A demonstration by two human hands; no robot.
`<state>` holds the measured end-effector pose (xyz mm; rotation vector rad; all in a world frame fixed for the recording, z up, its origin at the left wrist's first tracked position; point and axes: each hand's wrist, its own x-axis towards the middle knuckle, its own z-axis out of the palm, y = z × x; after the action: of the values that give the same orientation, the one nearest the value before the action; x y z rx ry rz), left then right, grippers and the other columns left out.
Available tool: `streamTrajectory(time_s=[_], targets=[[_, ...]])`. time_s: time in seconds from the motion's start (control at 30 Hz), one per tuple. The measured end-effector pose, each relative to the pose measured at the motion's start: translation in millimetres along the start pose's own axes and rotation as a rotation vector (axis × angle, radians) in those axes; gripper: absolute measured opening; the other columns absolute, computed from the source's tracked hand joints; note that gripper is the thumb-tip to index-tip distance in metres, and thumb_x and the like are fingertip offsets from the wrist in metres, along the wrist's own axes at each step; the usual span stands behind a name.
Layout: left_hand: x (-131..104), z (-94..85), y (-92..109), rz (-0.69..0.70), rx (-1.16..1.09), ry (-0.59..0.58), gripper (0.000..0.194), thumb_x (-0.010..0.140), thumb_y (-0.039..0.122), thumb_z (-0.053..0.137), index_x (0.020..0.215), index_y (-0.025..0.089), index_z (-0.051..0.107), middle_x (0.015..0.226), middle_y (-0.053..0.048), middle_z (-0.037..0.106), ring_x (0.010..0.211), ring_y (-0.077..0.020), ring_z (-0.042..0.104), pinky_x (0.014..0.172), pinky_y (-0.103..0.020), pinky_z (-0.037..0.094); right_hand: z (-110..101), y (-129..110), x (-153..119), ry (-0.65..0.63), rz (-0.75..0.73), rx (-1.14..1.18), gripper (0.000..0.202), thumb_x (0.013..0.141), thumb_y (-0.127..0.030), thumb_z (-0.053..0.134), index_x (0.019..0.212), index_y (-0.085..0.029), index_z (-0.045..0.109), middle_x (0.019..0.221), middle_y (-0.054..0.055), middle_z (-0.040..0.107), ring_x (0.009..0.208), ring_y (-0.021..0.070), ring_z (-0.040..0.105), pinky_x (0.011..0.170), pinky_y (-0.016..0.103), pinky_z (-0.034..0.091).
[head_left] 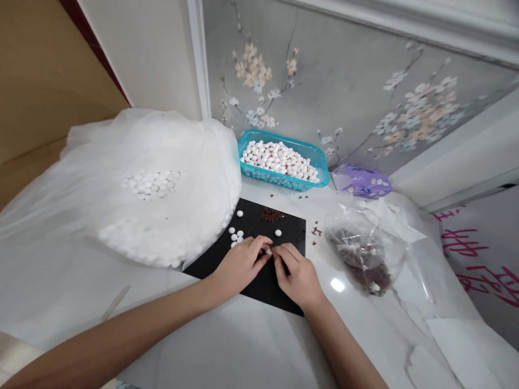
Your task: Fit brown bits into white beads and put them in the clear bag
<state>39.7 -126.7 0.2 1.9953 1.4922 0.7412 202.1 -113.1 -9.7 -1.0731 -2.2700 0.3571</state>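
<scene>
Over the black mat [263, 281] both hands meet at the fingertips. My left hand [245, 262] pinches a small white ball [268, 251] between thumb and fingers. My right hand [298, 270] is closed close beside it, its fingertips pressed together; whatever they hold is too small to make out. On the mat behind the hands lie a single white ball [278, 233] and a small pile of dark red-brown bits [273, 215]. Several white balls [240, 234] rest to the left of my left hand, with another [240, 213] farther back.
A big translucent bag of white balls [162, 243] covers the left side. At the back stands a blue basket [284, 181] filled with white balls. To the right are a purple packet [367, 182], a clear bag of brown bits [368, 270] and loose bits [316, 231].
</scene>
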Motion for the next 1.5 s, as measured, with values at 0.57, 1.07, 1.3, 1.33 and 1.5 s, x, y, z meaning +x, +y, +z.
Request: streamTrajectory(time_s=[0.57, 1.07, 1.3, 1.33, 1.5], targets=[[1, 1.5, -2, -0.035, -0.085, -0.007, 0.018, 0.085, 0.021, 0.048, 0.103, 0.023, 0.050, 0.092, 0.000, 0.063, 0.086, -0.0156, 0.061, 0.078, -0.031, 0.048, 1, 2, 3, -0.010, -0.037, 0.052, 0.022, 0.084, -0.009, 0.039, 0.094, -0.018, 0.056, 0.085, 0.006, 0.061, 0.075, 0.0149, 0.061, 0.066, 0.025, 0.052], [1, 1.7, -1, -0.048, -0.141, -0.008, 0.018, 0.085, 0.021, 0.049, 0.102, 0.023, 0.050, 0.093, 0.000, 0.063, 0.086, -0.0147, 0.061, 0.078, -0.030, 0.048, -4, -5, 10, -0.083, -0.011, 0.029, 0.018, 0.067, -0.006, 0.038, 0.073, -0.019, 0.049, 0.073, 0.003, 0.052, 0.060, 0.0133, 0.051, 0.051, 0.022, 0.042], [1, 1.4, -1, -0.050, -0.137, -0.001, 0.017, 0.085, 0.021, 0.048, 0.101, 0.024, 0.050, 0.093, 0.000, 0.063, 0.087, -0.0152, 0.061, 0.078, -0.030, 0.047, -4, -6, 13, -0.108, 0.019, 0.021, 0.019, 0.065, -0.005, 0.039, 0.073, -0.019, 0.049, 0.073, 0.001, 0.051, 0.056, 0.0115, 0.048, 0.049, 0.021, 0.038], [1, 1.5, -2, -0.052, -0.139, -0.001, 0.017, 0.085, 0.022, 0.048, 0.102, 0.024, 0.050, 0.093, 0.000, 0.063, 0.087, -0.0153, 0.061, 0.078, -0.031, 0.047, -3, -5, 12, -0.102, 0.023, 0.030, 0.019, 0.065, -0.005, 0.039, 0.074, -0.019, 0.049, 0.073, 0.001, 0.051, 0.058, 0.0117, 0.049, 0.050, 0.021, 0.039], [2, 1.0, -1, -0.055, -0.146, -0.004, 0.017, 0.084, 0.021, 0.049, 0.102, 0.023, 0.050, 0.092, 0.000, 0.063, 0.086, -0.0150, 0.061, 0.078, -0.030, 0.048, -8, 1, 11, -0.115, 0.040, 0.120, 0.024, 0.069, -0.005, 0.039, 0.081, -0.019, 0.055, 0.080, 0.002, 0.054, 0.063, 0.0122, 0.053, 0.054, 0.022, 0.041]])
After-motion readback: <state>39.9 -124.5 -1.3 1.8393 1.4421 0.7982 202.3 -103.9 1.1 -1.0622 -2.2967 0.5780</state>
